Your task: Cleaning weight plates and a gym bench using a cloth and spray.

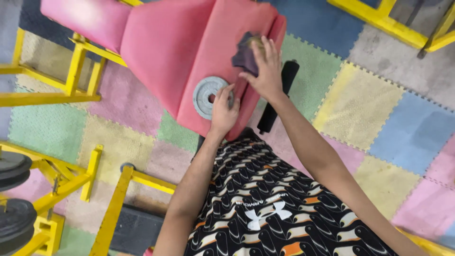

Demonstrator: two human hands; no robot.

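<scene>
A pink padded bench (166,52) on a yellow frame stands in front of me. A small grey round weight plate (204,97) lies on its seat pad. My left hand (223,110) rests on the plate's right edge, fingers curled over it. My right hand (266,71) presses a dark purple cloth (245,56) flat against the pad near its upper right edge.
Yellow metal rack frames (71,85) stand left and below, with black weight plates (14,223) at the lower left. A black padded roller (279,95) sticks out behind the bench. Coloured foam floor tiles (360,104) cover the ground. More yellow frame (379,16) runs along the top right.
</scene>
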